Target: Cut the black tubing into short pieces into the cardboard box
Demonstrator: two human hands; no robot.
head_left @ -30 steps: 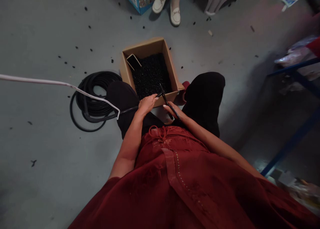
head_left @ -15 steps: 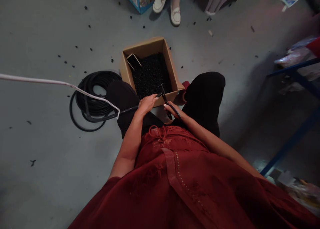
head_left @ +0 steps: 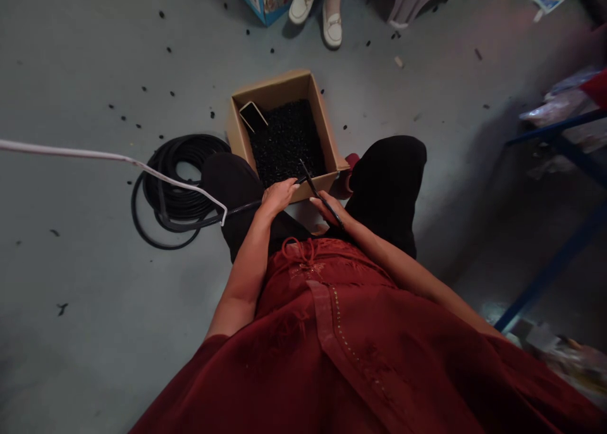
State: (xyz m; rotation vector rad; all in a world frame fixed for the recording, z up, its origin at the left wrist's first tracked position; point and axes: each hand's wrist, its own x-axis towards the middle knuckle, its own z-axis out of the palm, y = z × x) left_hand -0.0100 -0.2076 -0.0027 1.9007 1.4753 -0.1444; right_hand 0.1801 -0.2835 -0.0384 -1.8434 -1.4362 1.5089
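Note:
My left hand is closed around a black hose that runs over my left thigh from a coil on the floor. The hose's end sticks out past my fingers, at the near edge of a cardboard box. My right hand is closed on the handles of black scissors. Their blades meet the hose end just beyond my left fingertips. Many small black pieces fill the bottom of the box, and a dark flat rectangle with a pale edge leans inside.
A white cord stretches from the left to a bent end over the hose. Another person's white shoes stand beyond the box, between a blue carton and a plastic stool. A blue metal frame is at right.
The scissors have closed: the lower handle loop no longer hangs apart and the blades lie together, tilted slightly left. My left hand and the hose stay in place.

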